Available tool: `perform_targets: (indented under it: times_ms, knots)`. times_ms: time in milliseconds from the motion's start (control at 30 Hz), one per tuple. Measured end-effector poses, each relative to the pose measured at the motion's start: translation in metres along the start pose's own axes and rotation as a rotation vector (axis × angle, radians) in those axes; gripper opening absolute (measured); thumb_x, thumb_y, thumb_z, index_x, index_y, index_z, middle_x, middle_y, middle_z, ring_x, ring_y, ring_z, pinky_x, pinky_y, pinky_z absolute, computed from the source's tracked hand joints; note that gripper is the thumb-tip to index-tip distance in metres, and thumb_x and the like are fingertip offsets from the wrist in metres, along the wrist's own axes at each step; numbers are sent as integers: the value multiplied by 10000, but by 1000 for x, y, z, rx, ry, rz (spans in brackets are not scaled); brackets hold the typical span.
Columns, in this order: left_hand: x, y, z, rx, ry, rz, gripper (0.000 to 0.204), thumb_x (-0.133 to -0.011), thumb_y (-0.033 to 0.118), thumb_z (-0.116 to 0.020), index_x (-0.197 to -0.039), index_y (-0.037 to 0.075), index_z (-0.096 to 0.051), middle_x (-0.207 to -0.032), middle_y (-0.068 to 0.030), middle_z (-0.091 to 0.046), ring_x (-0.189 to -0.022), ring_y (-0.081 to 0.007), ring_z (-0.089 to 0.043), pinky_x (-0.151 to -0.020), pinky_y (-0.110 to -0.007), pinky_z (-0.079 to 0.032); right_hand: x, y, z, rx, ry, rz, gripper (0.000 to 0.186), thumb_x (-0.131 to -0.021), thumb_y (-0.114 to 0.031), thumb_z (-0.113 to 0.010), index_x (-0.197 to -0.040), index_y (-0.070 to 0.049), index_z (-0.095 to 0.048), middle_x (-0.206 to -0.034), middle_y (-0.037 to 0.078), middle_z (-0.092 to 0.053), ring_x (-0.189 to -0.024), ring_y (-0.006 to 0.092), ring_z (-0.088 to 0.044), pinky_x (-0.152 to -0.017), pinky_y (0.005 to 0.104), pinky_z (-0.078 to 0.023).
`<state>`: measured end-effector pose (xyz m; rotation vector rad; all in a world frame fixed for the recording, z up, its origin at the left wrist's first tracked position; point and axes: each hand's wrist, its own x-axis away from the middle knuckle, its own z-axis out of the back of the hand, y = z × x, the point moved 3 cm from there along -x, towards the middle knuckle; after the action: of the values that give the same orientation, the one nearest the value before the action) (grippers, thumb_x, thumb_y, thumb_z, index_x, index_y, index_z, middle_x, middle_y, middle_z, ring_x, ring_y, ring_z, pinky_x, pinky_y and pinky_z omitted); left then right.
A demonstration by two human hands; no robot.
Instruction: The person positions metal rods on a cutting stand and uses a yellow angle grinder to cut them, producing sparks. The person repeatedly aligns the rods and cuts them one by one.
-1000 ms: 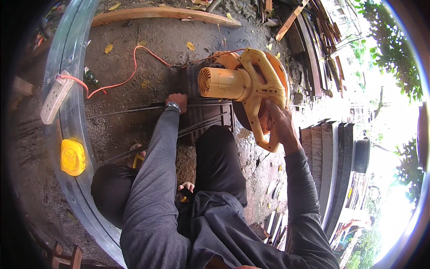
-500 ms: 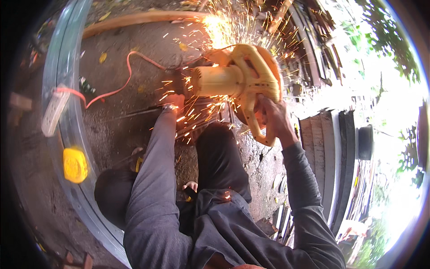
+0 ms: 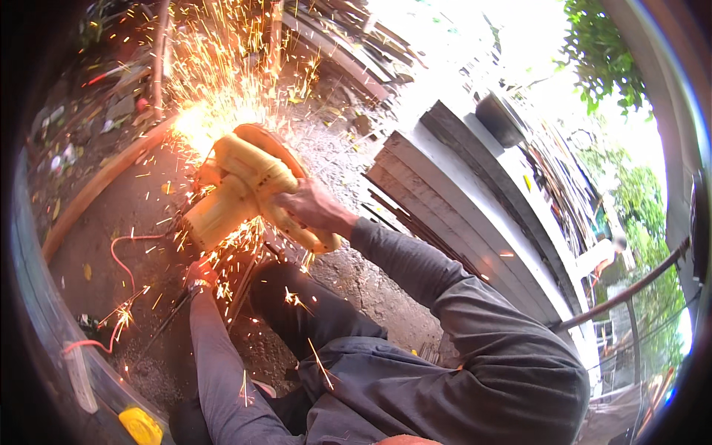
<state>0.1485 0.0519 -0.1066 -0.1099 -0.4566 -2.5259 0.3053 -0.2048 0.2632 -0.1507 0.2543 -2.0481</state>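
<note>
A yellow cut-off saw (image 3: 252, 172) throws a bright fan of sparks from its far side. Around its handle my right hand (image 3: 315, 206) is closed, with the arm stretched forward and left. Low beside the motor housing, my left hand (image 3: 200, 273) is closed amid flying sparks. Glare and the saw hide what its fingers grip. Thin dark metal bars (image 3: 243, 293) run between that hand and my knee. An orange cord (image 3: 122, 263) trails leftward from near the saw to a white power strip (image 3: 80, 378).
Grey beams (image 3: 452, 196) are stacked at the right, with a dark round container (image 3: 500, 119) on top. A wooden strip (image 3: 104, 189) curves along the ground at the left. At lower left lies a yellow tape measure (image 3: 141, 426). More scrap boards (image 3: 341, 52) lie at the far side.
The view has swung, so the saw and both hands appear farther left and tilted. Both hands keep their places at the saw. Sparks still fly, with some bursts nearer my legs.
</note>
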Motion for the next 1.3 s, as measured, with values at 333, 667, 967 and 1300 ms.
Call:
perform_targets:
  times_ms: [333, 667, 967, 1300]
  knots:
    - [1, -1, -7, -34, -30, -11, 244, -921, 253, -592, -1078, 100, -698, -934, -156, -731, -865, -346, -735, -706, -482, -599, 7, -11, 11, -147, 16, -131, 280, -1031, -378, -562, -1073, -211, -783, -629, 101, -602, -573, 258, -642, -562, 415, -536]
    - [3, -3, -14, -59, -42, -23, 251, -935, 269, -580, -1081, 101, -696, -940, -154, -734, -880, -348, -737, -710, -491, -600, 1, 8, -11, 52, 2, 1, 308, -998, -221, -551, -1244, -241, -735, -704, 50, -644, -624, 191, -669, -597, 366, -545]
    - [-16, -3, -20, -76, -53, -62, 263, -904, 282, -663, -1102, 111, -686, -986, -154, -745, -915, -362, -740, -741, -510, -604, 3, 9, -11, -33, -11, -152, 261, -987, -277, -577, -1168, -203, -749, -769, 80, -664, -655, 233, -673, -607, 394, -547]
    - [-1, 15, 11, 34, -17, -2, 205, -876, 207, -681, -1044, 91, -677, -974, -216, -749, -965, -422, -734, -819, -528, -595, 6, 5, -4, -109, 145, -38, 255, -937, -304, -608, -1055, -129, -751, -761, 119, -685, -716, 289, -684, -689, 424, -553]
